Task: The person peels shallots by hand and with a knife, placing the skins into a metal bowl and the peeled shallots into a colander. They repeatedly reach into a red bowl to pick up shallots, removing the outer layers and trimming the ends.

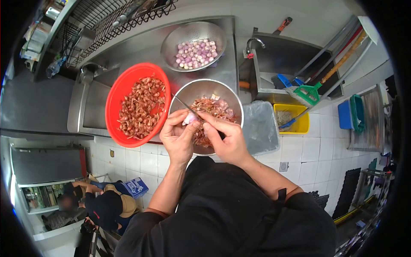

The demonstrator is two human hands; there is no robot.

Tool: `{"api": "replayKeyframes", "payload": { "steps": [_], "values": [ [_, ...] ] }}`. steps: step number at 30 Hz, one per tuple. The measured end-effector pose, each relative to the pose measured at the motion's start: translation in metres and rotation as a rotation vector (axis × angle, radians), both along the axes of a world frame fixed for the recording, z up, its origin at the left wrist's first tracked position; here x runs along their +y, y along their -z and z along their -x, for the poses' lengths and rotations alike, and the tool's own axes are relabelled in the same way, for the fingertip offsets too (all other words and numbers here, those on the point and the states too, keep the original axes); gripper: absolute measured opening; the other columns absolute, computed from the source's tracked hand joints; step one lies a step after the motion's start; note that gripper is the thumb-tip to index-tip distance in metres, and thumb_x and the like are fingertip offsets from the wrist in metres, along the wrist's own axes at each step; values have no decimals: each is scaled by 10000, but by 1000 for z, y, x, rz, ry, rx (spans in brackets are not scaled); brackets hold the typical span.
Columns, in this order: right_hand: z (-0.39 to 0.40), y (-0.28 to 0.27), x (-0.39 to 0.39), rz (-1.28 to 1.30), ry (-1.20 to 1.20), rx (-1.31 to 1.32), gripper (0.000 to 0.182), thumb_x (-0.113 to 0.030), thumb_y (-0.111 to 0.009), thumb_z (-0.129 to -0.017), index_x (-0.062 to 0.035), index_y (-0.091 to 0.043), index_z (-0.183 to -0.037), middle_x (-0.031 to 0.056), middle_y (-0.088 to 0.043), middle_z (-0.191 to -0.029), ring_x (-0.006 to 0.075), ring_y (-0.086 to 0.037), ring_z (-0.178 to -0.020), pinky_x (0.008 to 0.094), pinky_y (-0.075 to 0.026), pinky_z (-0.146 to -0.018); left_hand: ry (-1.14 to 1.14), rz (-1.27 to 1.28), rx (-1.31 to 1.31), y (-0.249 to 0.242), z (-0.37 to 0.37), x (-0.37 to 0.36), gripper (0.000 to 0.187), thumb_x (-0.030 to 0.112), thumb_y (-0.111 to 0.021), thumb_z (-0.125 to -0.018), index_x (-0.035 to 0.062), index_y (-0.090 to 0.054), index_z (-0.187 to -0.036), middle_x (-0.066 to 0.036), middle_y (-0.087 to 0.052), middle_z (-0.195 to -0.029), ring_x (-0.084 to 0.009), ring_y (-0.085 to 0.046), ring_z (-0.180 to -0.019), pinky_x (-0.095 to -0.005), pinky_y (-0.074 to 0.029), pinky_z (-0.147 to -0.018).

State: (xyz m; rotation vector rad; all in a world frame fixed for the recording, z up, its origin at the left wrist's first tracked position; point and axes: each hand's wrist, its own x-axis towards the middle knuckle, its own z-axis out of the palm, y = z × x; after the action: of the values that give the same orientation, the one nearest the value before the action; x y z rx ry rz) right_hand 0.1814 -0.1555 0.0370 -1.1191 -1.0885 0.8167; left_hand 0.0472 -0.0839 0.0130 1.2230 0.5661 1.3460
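A red tub of unpeeled shallots sits left of a steel bowl of peels and some pinkish shallots, with a colander of peeled shallots behind. Over the bowl, the right hand has its fingers closed around a knife, its long blade slanting forward and left toward the tub. The left hand pinches one shallot between thumb and fingertips, under the blade and just left of the right hand's fingertips; its long axis is unclear.
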Motion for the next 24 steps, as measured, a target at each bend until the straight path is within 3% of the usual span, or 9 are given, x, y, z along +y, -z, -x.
{"api": "replayKeyframes", "payload": {
  "steps": [3,7,12,15,20,24],
  "values": [
    [-8,11,5,-32,72,-9,296,-55,-592,-949,51,-633,-1223,188,-700,-1134,213,-669,-1067,310,-489,-949,31,-74,14,-4,-9,1,289,-151,-696,-803,-16,-616,-1046,-171,-582,-1203,-227,-611,-1105,-326,-560,-920],
    [-16,10,5,-28,143,29,290,-64,-593,-955,48,-638,-1219,178,-696,-1152,199,-650,-1098,308,-484,-954,97,7,-28,-4,-11,8,306,-107,-673,-852,10,-591,-1123,-181,-587,-1256,-210,-621,-1080,-315,-548,-897],
    [-9,-4,-3,-14,-15,66,364,-63,-591,-951,62,-575,-1292,187,-672,-1205,198,-640,-1116,316,-474,-971,55,13,-23,-3,-5,6,300,-139,-692,-815,-17,-592,-1070,-182,-573,-1222,-236,-600,-1127,-344,-543,-952],
    [-1,0,7,-84,-41,-42,396,-51,-598,-938,67,-553,-1314,203,-665,-1205,227,-651,-1119,329,-483,-967,54,-38,-11,-4,0,8,287,-147,-691,-810,-21,-595,-1050,-178,-569,-1221,-237,-605,-1120,-344,-550,-942],
    [9,4,26,8,13,-39,297,-32,-598,-935,54,-638,-1217,199,-691,-1147,225,-670,-1073,318,-506,-927,42,-149,45,-5,14,17,317,-140,-692,-815,-18,-597,-1092,-195,-569,-1233,-231,-608,-1117,-325,-565,-907],
    [21,9,42,-38,65,7,292,-36,-586,-947,51,-636,-1221,198,-691,-1152,215,-664,-1078,311,-499,-934,87,72,-134,-1,26,36,310,-98,-698,-838,-11,-587,-1114,-201,-579,-1246,-225,-613,-1105,-320,-554,-910]
  ]
}}
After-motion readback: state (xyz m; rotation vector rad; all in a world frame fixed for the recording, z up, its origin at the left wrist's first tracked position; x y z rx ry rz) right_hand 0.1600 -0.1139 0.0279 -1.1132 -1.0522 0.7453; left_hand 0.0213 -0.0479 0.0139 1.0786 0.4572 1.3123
